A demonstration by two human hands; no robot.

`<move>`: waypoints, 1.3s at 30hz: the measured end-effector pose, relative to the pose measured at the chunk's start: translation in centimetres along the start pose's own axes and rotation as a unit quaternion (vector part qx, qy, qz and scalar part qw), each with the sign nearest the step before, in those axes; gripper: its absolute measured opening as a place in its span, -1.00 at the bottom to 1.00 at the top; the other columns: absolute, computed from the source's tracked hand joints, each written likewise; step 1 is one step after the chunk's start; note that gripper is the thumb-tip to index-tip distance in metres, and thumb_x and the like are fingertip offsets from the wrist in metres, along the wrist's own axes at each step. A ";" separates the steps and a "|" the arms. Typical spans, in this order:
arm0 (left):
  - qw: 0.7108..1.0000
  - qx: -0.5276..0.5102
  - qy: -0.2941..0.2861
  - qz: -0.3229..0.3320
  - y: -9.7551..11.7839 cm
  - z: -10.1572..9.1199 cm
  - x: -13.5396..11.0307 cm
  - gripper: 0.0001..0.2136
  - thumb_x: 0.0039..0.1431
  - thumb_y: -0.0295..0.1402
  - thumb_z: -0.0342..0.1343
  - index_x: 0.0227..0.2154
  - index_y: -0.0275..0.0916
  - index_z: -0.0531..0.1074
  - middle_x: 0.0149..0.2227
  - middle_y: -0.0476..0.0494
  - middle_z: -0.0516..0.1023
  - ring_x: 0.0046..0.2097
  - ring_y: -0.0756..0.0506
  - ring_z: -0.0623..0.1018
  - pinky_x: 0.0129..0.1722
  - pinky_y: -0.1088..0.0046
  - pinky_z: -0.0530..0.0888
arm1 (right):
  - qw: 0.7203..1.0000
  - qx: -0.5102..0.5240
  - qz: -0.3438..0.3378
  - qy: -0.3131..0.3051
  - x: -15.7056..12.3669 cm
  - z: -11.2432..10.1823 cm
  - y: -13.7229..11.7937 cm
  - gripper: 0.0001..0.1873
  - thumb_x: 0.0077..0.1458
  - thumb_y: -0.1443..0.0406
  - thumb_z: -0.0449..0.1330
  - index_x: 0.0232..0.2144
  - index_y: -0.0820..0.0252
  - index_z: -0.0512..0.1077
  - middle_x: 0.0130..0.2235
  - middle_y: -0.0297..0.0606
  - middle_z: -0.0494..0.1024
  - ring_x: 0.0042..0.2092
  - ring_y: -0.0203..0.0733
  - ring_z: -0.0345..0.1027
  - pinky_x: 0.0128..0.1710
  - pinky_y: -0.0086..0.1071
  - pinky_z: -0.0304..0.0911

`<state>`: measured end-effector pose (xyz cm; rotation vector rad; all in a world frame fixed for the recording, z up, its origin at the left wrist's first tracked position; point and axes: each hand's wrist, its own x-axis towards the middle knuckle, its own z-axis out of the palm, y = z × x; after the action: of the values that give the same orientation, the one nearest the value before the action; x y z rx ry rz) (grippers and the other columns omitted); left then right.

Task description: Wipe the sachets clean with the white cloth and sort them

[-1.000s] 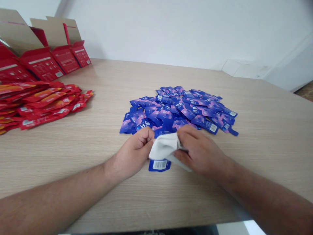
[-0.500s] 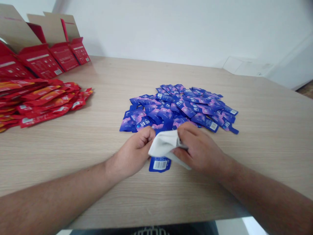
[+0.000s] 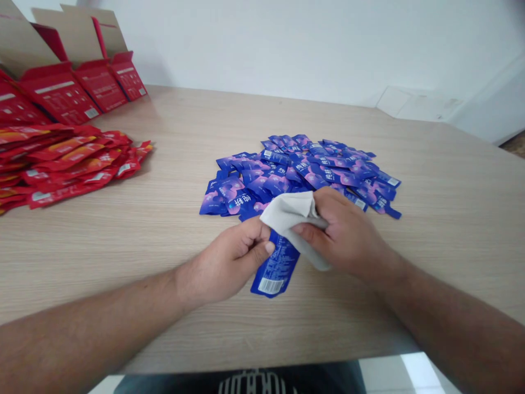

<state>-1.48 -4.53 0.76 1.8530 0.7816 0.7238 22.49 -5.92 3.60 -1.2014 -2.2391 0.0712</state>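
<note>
Head view: fingers point(image 3: 305, 230) of our right hand point(image 3: 344, 232) close on a white cloth point(image 3: 291, 216) over a blue pouch point(image 3: 274, 268), which our left hand point(image 3: 223, 262) pinches at its top, just before a heap of blue pouches point(image 3: 295, 175) still piled on the desk point(image 3: 123, 246).

Blue foil sachet point(image 3: 274, 268), long and flat, slanting downward from just under the left fingers point(image 3: 256, 238), with a white barcode panel at its lower end. Crumpled off-white cloth point(image 3: 289, 216), folded over the sachet's upper part, pinched in the right fingers point(image 3: 314, 232) and touching the left fingers.
</note>
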 end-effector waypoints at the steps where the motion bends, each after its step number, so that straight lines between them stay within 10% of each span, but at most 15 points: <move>1: 1.000 0.000 0.003 -0.005 0.0 0.0 0.0 -0.81 0.39 -0.28 0.04 -0.35 -0.21 0.33 -0.39 -0.01 0.41 -0.33 -0.03 0.41 -0.27 0.42 0.42 | 1.000 0.002 0.004 0.004 0.0 0.0 0.0 -0.71 0.32 0.05 0.20 -0.22 0.16 0.40 -0.24 -0.22 0.46 -0.18 -0.09 0.36 -0.17 -0.26 0.30; 6: 1.000 -0.018 -0.002 0.021 0.0 0.1 0.2 -0.89 0.38 -0.30 0.07 -0.27 -0.21 0.38 -0.31 -0.04 0.45 -0.24 -0.05 0.42 -0.13 0.38 0.43 | 0.999 0.006 -0.028 -0.029 0.0 0.2 0.2 -0.69 0.34 0.03 0.17 -0.26 0.16 0.37 -0.22 -0.22 0.45 -0.16 -0.11 0.35 -0.14 -0.27 0.29; 19: 0.992 -0.067 0.087 -0.062 0.3 -0.2 0.8 -0.77 0.34 -0.24 0.12 -0.40 -0.21 0.27 -0.49 0.08 0.29 -0.48 0.05 0.26 -0.49 0.53 0.26 | 0.999 -0.021 -0.032 -0.013 -0.4 0.0 -0.7 -0.78 0.33 0.13 0.20 -0.22 0.16 0.39 -0.18 -0.15 0.48 -0.12 -0.06 0.38 -0.11 -0.21 0.35; 25: 0.985 -0.094 0.131 -0.067 -0.4 -0.3 1.1 -0.78 0.32 -0.27 0.11 -0.39 -0.19 0.23 -0.49 0.08 0.29 -0.47 0.04 0.27 -0.49 0.53 0.26 | 0.978 -0.003 -0.140 -0.155 -1.0 1.0 -1.9 -0.94 0.31 0.27 0.19 -0.21 0.13 0.42 -0.18 -0.23 0.48 -0.18 -0.12 0.37 -0.23 -0.26 0.31; 30: 0.984 -0.104 0.126 -0.065 -0.3 -0.2 1.0 -0.78 0.33 -0.24 0.11 -0.38 -0.20 0.25 -0.49 0.08 0.29 -0.48 0.04 0.25 -0.50 0.51 0.22 | 0.994 -0.025 -0.085 -0.059 -0.8 0.7 -1.3 -0.86 0.30 0.22 0.20 -0.19 0.19 0.40 -0.19 -0.16 0.46 -0.14 -0.08 0.35 -0.17 -0.22 0.31; 39: 0.984 -0.082 0.152 -0.048 -0.4 -0.3 1.1 -0.78 0.32 -0.28 0.12 -0.41 -0.20 0.25 -0.48 0.05 0.30 -0.43 0.01 0.28 -0.43 0.48 0.27 | 0.985 -0.010 -0.118 -0.124 -0.9 0.9 -1.6 -0.90 0.27 0.26 0.22 -0.20 0.16 0.42 -0.19 -0.21 0.46 -0.20 -0.13 0.33 -0.22 -0.26 0.28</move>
<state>-1.13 -3.35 0.62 1.5654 0.9678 0.9924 21.20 -7.35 2.90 -0.9723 -2.5913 0.1095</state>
